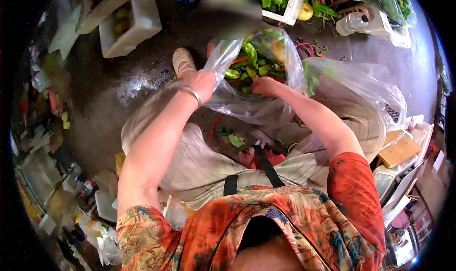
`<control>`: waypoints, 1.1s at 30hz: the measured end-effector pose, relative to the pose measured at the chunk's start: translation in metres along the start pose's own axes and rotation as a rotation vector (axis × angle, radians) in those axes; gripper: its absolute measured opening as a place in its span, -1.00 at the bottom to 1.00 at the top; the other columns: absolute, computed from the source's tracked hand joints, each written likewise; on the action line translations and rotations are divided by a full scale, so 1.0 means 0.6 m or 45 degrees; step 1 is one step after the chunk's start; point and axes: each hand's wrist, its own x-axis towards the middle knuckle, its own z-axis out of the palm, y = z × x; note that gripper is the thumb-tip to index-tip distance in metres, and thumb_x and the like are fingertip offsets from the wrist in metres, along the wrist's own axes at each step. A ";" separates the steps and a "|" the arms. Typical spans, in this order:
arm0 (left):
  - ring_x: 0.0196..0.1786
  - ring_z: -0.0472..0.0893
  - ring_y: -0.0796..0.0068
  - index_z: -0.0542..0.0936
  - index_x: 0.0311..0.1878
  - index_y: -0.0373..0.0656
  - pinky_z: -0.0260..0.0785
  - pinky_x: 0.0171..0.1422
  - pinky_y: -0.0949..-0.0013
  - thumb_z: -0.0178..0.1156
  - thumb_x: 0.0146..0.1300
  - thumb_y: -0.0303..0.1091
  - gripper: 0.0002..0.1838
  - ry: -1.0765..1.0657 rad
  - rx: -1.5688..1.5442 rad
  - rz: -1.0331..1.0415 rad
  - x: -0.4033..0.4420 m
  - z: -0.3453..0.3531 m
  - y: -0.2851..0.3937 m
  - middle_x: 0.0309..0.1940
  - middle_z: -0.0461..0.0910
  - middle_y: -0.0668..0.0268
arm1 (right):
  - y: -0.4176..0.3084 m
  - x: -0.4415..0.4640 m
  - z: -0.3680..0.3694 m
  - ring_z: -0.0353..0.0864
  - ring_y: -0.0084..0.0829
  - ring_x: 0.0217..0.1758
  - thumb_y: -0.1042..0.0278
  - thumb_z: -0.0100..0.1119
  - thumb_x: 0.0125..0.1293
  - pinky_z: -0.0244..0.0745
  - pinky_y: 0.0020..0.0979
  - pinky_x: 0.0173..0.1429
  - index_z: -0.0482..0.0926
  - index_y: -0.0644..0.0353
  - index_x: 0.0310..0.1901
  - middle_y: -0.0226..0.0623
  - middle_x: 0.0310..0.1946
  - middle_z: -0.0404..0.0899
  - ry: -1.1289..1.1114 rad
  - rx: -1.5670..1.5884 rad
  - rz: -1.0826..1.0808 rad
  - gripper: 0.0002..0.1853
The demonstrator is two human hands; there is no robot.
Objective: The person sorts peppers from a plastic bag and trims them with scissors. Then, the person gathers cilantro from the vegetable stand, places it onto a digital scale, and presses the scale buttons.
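At upper centre, the left hand (202,85) gripped the plastic bag (229,55) — the right hand (267,86) curled closed beside peppers (250,53), one lying roughly top-to-bottom.

The dark floor (95,124) has a wet, shiny patch at left and looks paler at right. Foam boxes (142,26) stand along its far side; clutter (47,166) lines the left edge.
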 end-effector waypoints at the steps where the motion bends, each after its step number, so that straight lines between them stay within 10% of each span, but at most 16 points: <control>1: -0.12 0.60 -0.06 0.63 -0.23 -0.23 0.46 0.00 0.07 0.10 0.10 -0.43 -0.80 0.172 -0.113 -0.037 -0.003 0.003 -0.005 -0.16 0.56 -0.12 | 0.002 -0.007 0.001 0.59 -0.28 -0.06 0.21 0.14 0.18 0.51 -0.30 -0.04 0.61 0.05 -0.07 -0.28 -0.15 0.62 -0.070 -0.164 0.027 -0.71; 4: -0.21 0.61 -0.06 0.61 -0.27 -0.27 0.45 -0.05 0.05 0.03 0.08 -0.53 -0.80 0.592 -0.242 -0.033 -0.010 -0.012 -0.024 -0.32 0.59 -0.10 | 0.053 -0.046 -0.016 0.62 -0.31 -0.10 0.26 0.16 0.16 0.54 -0.24 -0.14 0.65 0.00 -0.16 -0.38 -0.24 0.64 -0.242 -0.792 0.094 -0.78; 6: -0.21 0.61 -0.06 0.62 -0.24 -0.27 0.45 -0.06 0.05 0.02 0.08 -0.53 -0.78 0.721 -0.282 -0.061 -0.016 -0.030 -0.037 -0.33 0.59 -0.10 | 0.068 -0.099 -0.095 0.64 -0.29 -0.15 0.33 0.11 0.18 0.57 -0.23 -0.17 0.63 0.01 -0.17 -0.32 -0.27 0.65 -0.147 -0.451 0.714 -0.81; 9: -0.15 0.58 -0.07 0.56 -0.06 -0.25 0.43 -0.03 0.06 0.01 0.08 -0.54 -0.67 0.765 -0.285 -0.092 -0.025 -0.049 -0.043 -0.26 0.59 -0.08 | 0.075 -0.147 -0.185 0.59 0.01 -0.10 0.30 -0.12 0.28 0.50 -0.09 0.00 0.45 0.23 0.01 0.08 -0.21 0.59 0.707 0.123 1.085 -0.67; 15: -0.13 0.57 -0.04 0.50 0.12 -0.08 0.41 -0.01 0.03 -0.03 0.11 -0.49 -0.55 0.743 -0.205 -0.222 -0.051 -0.070 -0.049 -0.20 0.59 -0.02 | 0.089 -0.166 -0.267 0.61 0.04 -0.21 0.18 0.16 0.16 0.47 -0.11 -0.09 0.27 0.25 0.16 0.11 -0.25 0.58 1.478 0.629 1.081 -0.43; 22: -0.15 0.57 -0.03 0.48 0.16 -0.03 0.41 -0.04 0.01 -0.05 0.12 -0.48 -0.52 0.819 -0.250 -0.232 -0.054 -0.065 -0.056 -0.21 0.59 -0.03 | 0.138 -0.106 -0.222 0.60 -0.54 -0.40 0.09 0.08 0.29 0.46 -0.47 -0.30 0.58 0.29 -0.21 -0.22 -0.31 0.65 0.943 1.087 0.987 -0.64; 33: -0.15 0.62 0.17 0.55 0.05 -0.20 0.40 -0.05 0.26 -0.09 0.12 -0.54 -0.59 0.894 -0.776 -0.086 -0.049 -0.074 -0.071 -0.13 0.62 0.03 | 0.069 0.026 -0.234 0.45 -0.09 0.13 0.37 0.10 0.13 0.34 -0.18 0.21 0.56 0.09 0.01 -0.12 0.05 0.51 0.769 0.250 0.369 -0.64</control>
